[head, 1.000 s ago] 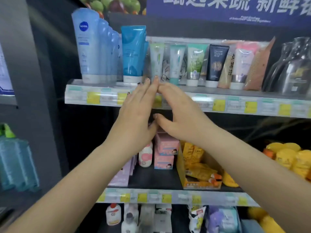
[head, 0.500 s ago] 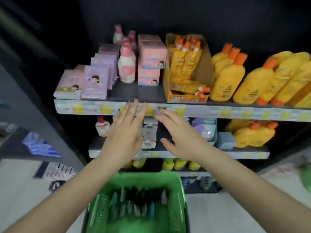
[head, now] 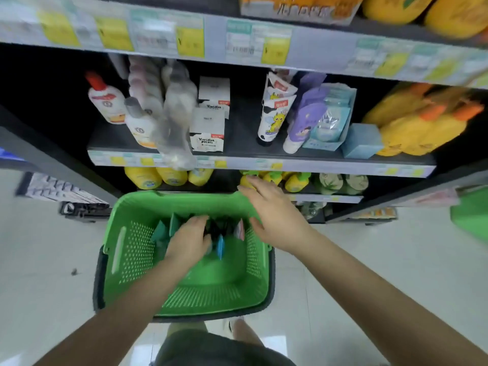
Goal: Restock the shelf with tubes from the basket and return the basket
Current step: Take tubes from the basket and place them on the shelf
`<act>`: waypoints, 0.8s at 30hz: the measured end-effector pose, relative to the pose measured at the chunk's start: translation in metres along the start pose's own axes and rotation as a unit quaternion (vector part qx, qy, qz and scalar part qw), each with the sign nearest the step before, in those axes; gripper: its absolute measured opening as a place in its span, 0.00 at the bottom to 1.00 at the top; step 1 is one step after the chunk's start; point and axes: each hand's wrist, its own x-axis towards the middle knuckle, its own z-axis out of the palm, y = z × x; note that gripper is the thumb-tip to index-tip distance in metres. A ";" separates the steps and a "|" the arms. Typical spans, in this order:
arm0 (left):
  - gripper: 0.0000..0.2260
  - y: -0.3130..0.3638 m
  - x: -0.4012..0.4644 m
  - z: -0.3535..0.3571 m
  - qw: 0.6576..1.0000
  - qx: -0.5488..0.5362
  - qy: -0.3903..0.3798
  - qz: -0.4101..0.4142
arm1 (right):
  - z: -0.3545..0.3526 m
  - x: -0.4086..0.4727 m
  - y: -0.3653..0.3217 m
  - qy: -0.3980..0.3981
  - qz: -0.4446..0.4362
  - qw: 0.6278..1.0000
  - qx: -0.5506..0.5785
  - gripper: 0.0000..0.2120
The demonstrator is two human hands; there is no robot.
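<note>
Green basket [head: 126, 249] on the pale floor [head: 39, 273], directly in front of the shelf [head: 264, 162] and below the person's chest. Perforated walls, dark rim along the near and left edges.

Tubes [head: 162, 231] stand bunched at the far end of the basket: teal ones at left, dark ones in the middle, a blue one [head: 220, 245] near centre, something pinkish against the right wall. Near half of the basket floor is bare.

Left hand [head: 188, 240] is down inside the basket, fingers curled into the cluster of tubes. Fingertips are buried among them; cannot tell whether the grip has closed on a tube or only touches them.

Right hand [head: 274, 215] hovers over the basket's far right corner, palm down, fingers spread, grip released and holding nothing. Its thumb sits just above the right rim.

Shelf contents, blurred in places: white bottle with a red cap [head: 105, 101] at left, white boxes [head: 208, 130] in the middle, a cow-print tube [head: 273, 112] and a purple tube [head: 303, 120] to the right, yellow bottles [head: 412, 128] at far right. Yellow price tags [head: 273, 50] run along the shelf edge above. A lower tier holds small yellow bottles [head: 158, 177] just behind the basket.
</note>
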 end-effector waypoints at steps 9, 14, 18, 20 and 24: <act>0.16 -0.027 0.046 0.146 0.960 0.090 -0.188 -0.187 | 0.048 -0.014 0.028 -0.018 0.027 0.999 0.015 0.30; 0.18 -0.036 0.062 0.183 0.951 0.121 -0.209 -0.194 | 0.061 -0.024 0.041 -0.004 0.040 0.999 0.015 0.30; 0.16 -0.040 0.070 0.200 0.950 0.145 -0.206 -0.185 | 0.074 -0.031 0.046 0.014 0.046 0.999 0.012 0.31; 0.16 -0.040 0.072 0.203 0.949 0.157 -0.208 -0.176 | 0.077 -0.034 0.047 0.016 0.051 0.999 0.007 0.31; 0.14 -0.042 0.075 0.204 0.954 0.113 -0.199 -0.194 | 0.079 -0.038 0.044 0.024 0.059 0.998 0.006 0.31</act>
